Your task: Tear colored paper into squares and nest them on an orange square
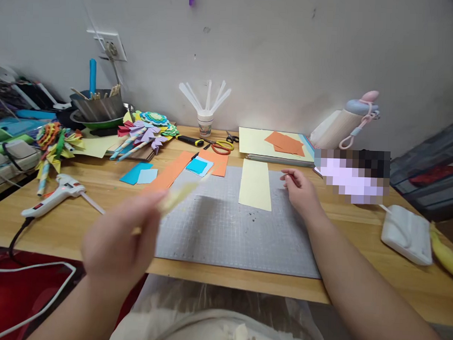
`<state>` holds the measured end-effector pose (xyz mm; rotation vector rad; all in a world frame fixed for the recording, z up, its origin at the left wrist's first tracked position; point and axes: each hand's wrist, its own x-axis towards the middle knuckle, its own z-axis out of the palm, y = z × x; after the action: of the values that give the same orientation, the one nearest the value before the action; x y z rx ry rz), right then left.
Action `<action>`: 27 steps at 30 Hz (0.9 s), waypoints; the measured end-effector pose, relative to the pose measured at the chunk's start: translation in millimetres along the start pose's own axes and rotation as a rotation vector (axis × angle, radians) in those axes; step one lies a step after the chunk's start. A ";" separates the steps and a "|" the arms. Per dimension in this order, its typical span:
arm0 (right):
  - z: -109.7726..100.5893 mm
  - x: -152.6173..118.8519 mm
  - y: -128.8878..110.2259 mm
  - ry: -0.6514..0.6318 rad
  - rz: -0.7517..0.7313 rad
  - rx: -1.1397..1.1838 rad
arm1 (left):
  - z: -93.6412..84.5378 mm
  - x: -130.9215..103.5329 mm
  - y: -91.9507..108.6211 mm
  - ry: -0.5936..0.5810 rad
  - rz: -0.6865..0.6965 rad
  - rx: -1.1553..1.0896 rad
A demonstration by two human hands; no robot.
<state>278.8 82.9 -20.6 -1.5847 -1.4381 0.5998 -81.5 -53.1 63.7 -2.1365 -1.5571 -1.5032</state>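
Note:
My left hand [125, 233], blurred by motion, is raised over the left front of the grey cutting mat [217, 234]. Its thumb and fingers are closed on a small pale yellow piece of paper [178, 197], also smeared. My right hand [302, 192] is at the mat's right edge, fingers loosely bent and apart, with nothing visible in them. Just left of it, a pale yellow paper rectangle [255, 185] lies flat on the mat. Orange paper strips [174, 170] and small blue paper squares [197, 165] lie along the mat's far left side.
A white glue gun [56, 196] lies left, its cord hanging off the table. Paper flowers [149, 130], a utility knife [190, 140], scissors [223, 147] and a paper cup [205, 123] of white sticks stand behind. A paper stack [253, 141] and bottle [352, 122] are back right.

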 end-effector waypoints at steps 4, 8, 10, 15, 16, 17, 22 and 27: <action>-13.5 12.4 21.3 -0.021 -0.011 -0.322 | 19.3 -14.8 20.9 -0.561 0.514 0.030; -14.8 10.5 26.6 -0.048 -0.009 -0.526 | 51.0 -23.7 31.9 -0.968 0.256 0.032; -13.8 7.6 21.6 -0.026 -0.006 -0.592 | 62.9 -17.2 30.6 -1.021 0.124 0.005; -1.8 -13.6 -19.6 0.054 -0.166 -0.616 | 88.3 29.6 2.2 -0.992 -0.115 0.019; 3.9 -22.2 -31.4 0.020 -0.235 -0.597 | 93.8 39.1 -5.6 -0.990 -0.147 0.029; 10.8 -32.2 -43.2 -0.039 -0.335 -0.564 | 99.3 47.1 -13.1 -0.994 -0.168 0.038; 54.0 -86.4 -84.0 -0.516 -0.986 -0.314 | 118.6 60.8 -40.5 -1.037 -0.206 -0.005; 80.3 -105.5 -85.4 -0.596 -1.007 -0.439 | 121.7 53.7 -55.7 -1.006 -0.249 -0.049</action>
<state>145.5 -0.6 -9.2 -0.7584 -2.6699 0.1309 -46.7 79.1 17.7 -3.0339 -2.0830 -0.4213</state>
